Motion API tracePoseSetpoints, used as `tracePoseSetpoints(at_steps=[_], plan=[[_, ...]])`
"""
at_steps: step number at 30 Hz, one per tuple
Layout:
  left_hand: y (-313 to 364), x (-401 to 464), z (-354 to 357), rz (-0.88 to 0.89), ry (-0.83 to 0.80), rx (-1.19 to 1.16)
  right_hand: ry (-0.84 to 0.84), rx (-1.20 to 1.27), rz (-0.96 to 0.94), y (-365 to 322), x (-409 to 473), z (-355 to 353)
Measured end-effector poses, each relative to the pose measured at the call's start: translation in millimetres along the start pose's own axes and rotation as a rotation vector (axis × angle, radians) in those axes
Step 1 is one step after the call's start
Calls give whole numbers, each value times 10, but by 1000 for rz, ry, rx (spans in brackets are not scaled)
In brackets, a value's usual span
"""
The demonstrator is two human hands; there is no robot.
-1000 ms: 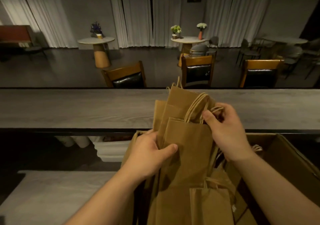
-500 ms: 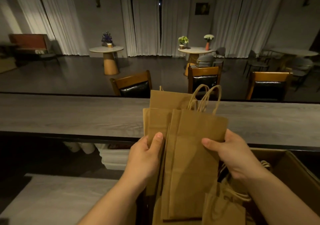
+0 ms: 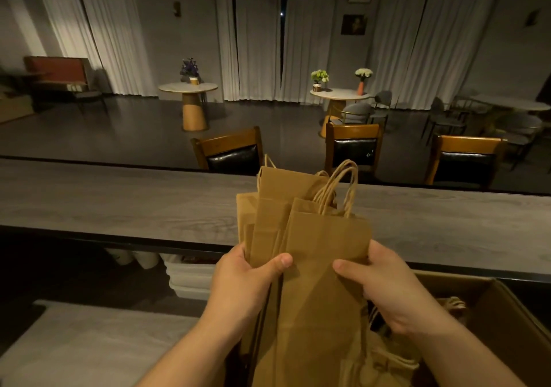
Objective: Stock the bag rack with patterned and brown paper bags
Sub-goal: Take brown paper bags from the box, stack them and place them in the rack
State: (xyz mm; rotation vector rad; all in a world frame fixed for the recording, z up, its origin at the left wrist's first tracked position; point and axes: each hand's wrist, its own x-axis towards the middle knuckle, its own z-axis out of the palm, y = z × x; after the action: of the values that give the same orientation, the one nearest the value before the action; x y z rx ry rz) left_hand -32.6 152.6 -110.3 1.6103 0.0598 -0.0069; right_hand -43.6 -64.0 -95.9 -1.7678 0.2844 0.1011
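Light, floppy, slippery brown paper bags [image 3: 310,255], pinched at the sides by left hand [image 3: 241,285] and right hand [image 3: 387,291], likely fan apart unless squeezed mid-stack

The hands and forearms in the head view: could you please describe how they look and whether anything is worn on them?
Both the left hand and the right hand are bare: no gloves, and no rings or watch that can be seen. The forearms are bare too, with no sleeves in view up to the bottom edge of the picture. Nails look short and unpainted, as far as the dim light allows.
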Motion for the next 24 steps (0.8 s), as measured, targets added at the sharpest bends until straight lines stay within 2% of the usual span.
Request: tracePoseSetpoints(at_steps=[4, 8, 10, 12, 16, 19, 21, 22, 24], plan=[[-34, 24, 17, 5, 105, -6, 91, 104, 26, -23, 20, -93], [-38, 41, 11, -44, 156, -91, 298, 232, 43, -121, 6, -299], [-46, 39, -7, -40, 146, -101, 372, 177, -6, -185, -30, -335], [-50, 23, -21, -12, 114, -81, 373, 15, -80, -246, -89, -359], [-33, -4, -35, 6, 49, -64, 231, -274, -166, -413, -256, -372], [-25, -20, -49, -18, -24, 11, 50, -268, -135, -531, -386, -388], [-17, 7, -42, -37, -86, 94, -110, -290, -219, -647, -537, -356], [-15, 38, -31, -29, -105, 143, -187, -409, -278, -720, -589, -308], [11, 70, -13, -47, -111, 206, -334, -804, -366, -846, -699, -96]])
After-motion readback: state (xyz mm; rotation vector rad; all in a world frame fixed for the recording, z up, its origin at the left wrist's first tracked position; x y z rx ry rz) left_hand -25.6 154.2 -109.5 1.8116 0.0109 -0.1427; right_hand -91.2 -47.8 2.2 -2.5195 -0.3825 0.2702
